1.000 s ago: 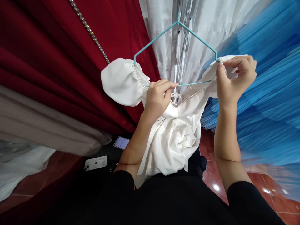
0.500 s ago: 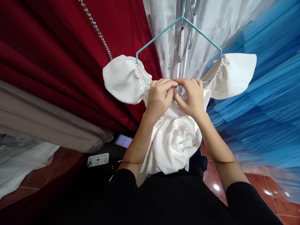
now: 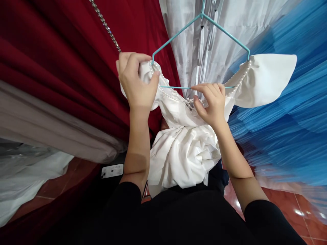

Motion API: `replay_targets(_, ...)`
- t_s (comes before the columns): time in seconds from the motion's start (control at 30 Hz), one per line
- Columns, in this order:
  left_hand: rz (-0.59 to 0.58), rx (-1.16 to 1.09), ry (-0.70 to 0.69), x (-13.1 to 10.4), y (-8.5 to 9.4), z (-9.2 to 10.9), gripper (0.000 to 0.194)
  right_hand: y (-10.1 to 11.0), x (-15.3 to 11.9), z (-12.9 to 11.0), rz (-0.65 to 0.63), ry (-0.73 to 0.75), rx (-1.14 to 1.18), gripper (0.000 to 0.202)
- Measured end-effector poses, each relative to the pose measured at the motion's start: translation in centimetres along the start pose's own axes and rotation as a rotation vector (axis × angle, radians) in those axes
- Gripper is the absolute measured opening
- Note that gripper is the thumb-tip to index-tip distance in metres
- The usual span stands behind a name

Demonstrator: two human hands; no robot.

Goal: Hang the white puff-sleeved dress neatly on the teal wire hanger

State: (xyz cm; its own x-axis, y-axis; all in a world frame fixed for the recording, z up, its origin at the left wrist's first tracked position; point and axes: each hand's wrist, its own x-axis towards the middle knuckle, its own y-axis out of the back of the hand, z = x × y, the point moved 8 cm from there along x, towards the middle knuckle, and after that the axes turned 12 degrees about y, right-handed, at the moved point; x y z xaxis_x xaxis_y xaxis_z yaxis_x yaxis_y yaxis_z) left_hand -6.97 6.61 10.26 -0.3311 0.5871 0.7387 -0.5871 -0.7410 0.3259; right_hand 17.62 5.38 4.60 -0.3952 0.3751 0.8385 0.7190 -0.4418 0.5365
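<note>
A white dress (image 3: 184,153) with pearl-trimmed straps and puffed white shoulder pieces hangs on a thin turquoise hanger (image 3: 176,34). My left hand (image 3: 138,81) is at the left shoulder piece, thumb and fingers apart around the pearl edge by the hanger's left end; the fabric lies between them. My right hand (image 3: 211,102) is at the middle of the neckline, its fingertips touching the hanger's lower bar, with thumb and forefinger a little apart. The right shoulder piece (image 3: 265,80) hangs free. The dress's skirt is bunched below, against my lap.
Red drapery (image 3: 76,61) and beige fabric (image 3: 56,122) hang at the left, blue tulle (image 3: 288,102) at the right. White cloth and metal rails stand behind the hanger. A phone (image 3: 111,170) lies on a black surface at lower left. A beaded strand (image 3: 106,25) hangs upper left.
My left hand has moved from the neckline's middle up and left to the left shoulder piece. My right hand stays near the middle. The hanger has shifted slightly right and up.
</note>
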Motion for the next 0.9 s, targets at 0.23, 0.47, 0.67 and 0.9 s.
replay_targets(0.23, -0.161, -0.06, 0.027, 1.7, 0.5, 0.6, 0.021, 0.0, -0.2, 0.7, -0.027, -0.011, -0.01, 0.028)
replay_targets(0.47, -0.13, 0.173, 0.104, 3.5, 4.9, -3.9, 0.024, 0.1, -0.1, 0.9, -0.025, 0.023, -0.007, 0.028)
replay_targets(0.67, -0.305, 0.184, 0.144, -0.1, 2.8, -8.9, 0.025, -0.3, 0.3, 0.3, -0.036, -0.009, 0.079, 0.032)
replay_targets(0.9, -0.486, -0.063, -0.231, -7.3, -1.7, -0.3, 0.013, -0.5, 0.2, 0.2, -0.046, -0.005, 0.058, 0.033)
